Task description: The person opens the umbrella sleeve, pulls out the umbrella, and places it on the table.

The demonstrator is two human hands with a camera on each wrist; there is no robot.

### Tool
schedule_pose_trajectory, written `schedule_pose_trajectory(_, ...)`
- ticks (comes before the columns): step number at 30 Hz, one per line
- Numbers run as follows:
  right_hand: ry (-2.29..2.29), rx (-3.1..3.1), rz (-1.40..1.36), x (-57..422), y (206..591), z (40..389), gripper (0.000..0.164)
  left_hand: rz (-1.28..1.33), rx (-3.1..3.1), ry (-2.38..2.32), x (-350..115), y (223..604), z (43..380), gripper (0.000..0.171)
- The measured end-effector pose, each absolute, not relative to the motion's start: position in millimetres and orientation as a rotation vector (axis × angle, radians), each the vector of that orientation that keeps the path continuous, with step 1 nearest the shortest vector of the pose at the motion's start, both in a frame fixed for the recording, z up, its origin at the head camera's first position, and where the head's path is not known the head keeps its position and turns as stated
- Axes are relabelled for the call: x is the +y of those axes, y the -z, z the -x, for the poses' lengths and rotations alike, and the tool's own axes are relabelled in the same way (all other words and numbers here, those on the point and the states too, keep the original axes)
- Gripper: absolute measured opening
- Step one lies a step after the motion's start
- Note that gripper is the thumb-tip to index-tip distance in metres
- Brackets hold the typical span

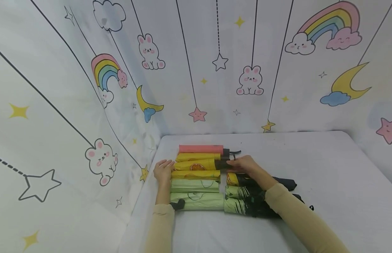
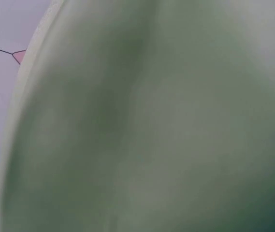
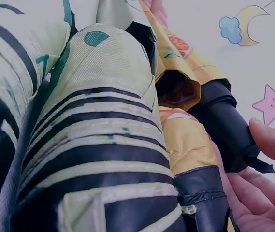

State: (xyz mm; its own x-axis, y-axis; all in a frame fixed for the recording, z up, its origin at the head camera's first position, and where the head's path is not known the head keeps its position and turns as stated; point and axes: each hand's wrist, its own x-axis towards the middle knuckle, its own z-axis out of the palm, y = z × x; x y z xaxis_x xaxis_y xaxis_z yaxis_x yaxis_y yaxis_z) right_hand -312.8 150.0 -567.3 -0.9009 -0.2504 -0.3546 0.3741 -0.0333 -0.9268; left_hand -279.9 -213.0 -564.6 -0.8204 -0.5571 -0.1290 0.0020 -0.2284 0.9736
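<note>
An orange-slice umbrella (image 1: 189, 165) was held level with the rows on a white worktop (image 1: 322, 165), its dark end (image 1: 220, 164) pinched between thumb and fingers by the right grip (image 1: 246, 165). Its left end was touched by the left grip (image 1: 163, 171), whose fingers were kept loosely straight; in the left wrist view, the work was hidden by a green blur. The umbrella was flanked by two yellow umbrellas (image 1: 199, 156), with a pink umbrella (image 1: 200, 149) seen beyond and two green umbrellas (image 1: 196, 186) on the near side. Three dark-ended umbrellas (image 1: 235, 205) were seen to the right, partly covered by the right sleeve (image 1: 297, 214). The row could be skewed, it was judged, if the dark end were tugged sideways and its neighbours dragged along. A loose strap (image 1: 236, 152) could be snagged by passing fingers, and the right-hand stack could be knocked askew by a lowered forearm.
</note>
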Motion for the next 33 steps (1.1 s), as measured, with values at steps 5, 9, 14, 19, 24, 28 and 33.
schedule_pose_trajectory(5, 1.992, 1.827, -0.150, 151, 565, 312, 0.071, -0.659, -1.658, 2.102, -213, 562, 279, 0.038)
schedule_pose_trajectory(9, 1.999, 1.824, -0.156, 151, 562, 310, 0.070, -0.670, -1.644, 2.108, -213, 561, 279, 0.037)
schedule_pose_trajectory(14, 1.993, 1.841, -0.166, 152, 559, 309, 0.071, -0.681, -1.663, 2.125, -214, 560, 277, 0.038)
schedule_pose_trajectory(19, 2.001, 1.827, -0.165, 155, 561, 309, 0.064, -0.691, -1.670, 2.129, -215, 560, 277, 0.042)
schedule_pose_trajectory(24, 1.986, 1.851, -0.143, 159, 561, 309, 0.057, -0.699, -1.660, 2.127, -215, 559, 277, 0.043)
schedule_pose_trajectory(28, 1.970, 1.864, -0.151, 161, 559, 309, 0.057, -0.700, -1.645, 2.134, -215, 560, 279, 0.042)
schedule_pose_trajectory(33, 1.979, 1.840, -0.195, 164, 555, 309, 0.064, -0.704, -1.617, 2.161, -216, 562, 279, 0.043)
